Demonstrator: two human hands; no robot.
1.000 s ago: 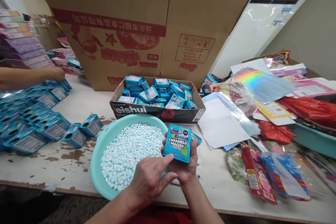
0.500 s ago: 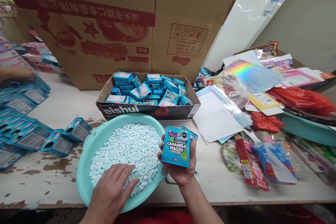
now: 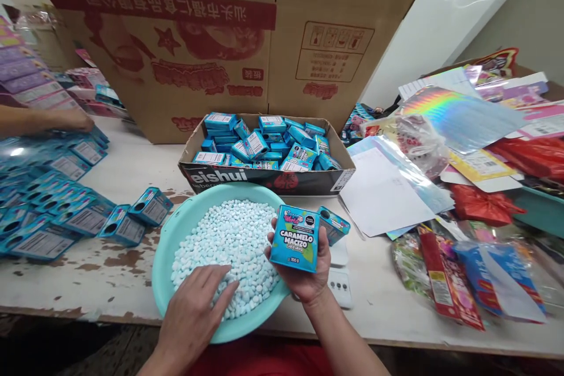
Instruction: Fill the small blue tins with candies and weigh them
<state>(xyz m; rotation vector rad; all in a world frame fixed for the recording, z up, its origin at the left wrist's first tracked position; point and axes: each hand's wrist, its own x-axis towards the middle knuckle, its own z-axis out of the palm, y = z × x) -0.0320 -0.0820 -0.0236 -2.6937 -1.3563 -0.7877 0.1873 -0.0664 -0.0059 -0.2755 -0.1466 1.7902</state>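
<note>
A turquoise basin (image 3: pixel 164 247) holds a heap of pale blue and white candies (image 3: pixel 224 241). My left hand (image 3: pixel 198 299) rests on the near part of the heap, fingers apart, palm down. Over the basin's right rim, my right hand (image 3: pixel 308 282) is wrapped round a blue candy box (image 3: pixel 295 238) with its printed front facing up. Just behind that hand, another blue box (image 3: pixel 333 224) stands near a white device (image 3: pixel 339 289) with small buttons, partly hidden by my hand and wrist.
Behind the basin, an open carton (image 3: pixel 264 182) holds many blue boxes, before a tall cardboard box (image 3: pixel 229 88). At left, open blue boxes (image 3: pixel 83 211) stand in rows beside another person's hand (image 3: pixel 79 120). Paper sheets (image 3: pixel 383 188) and bagged sweets (image 3: pixel 497 282) lie right.
The view has shifted, so most things appear further right. The box behind my right hand and the white device now show more. My right hand still holds its box; the other person's hand shows more clearly.
</note>
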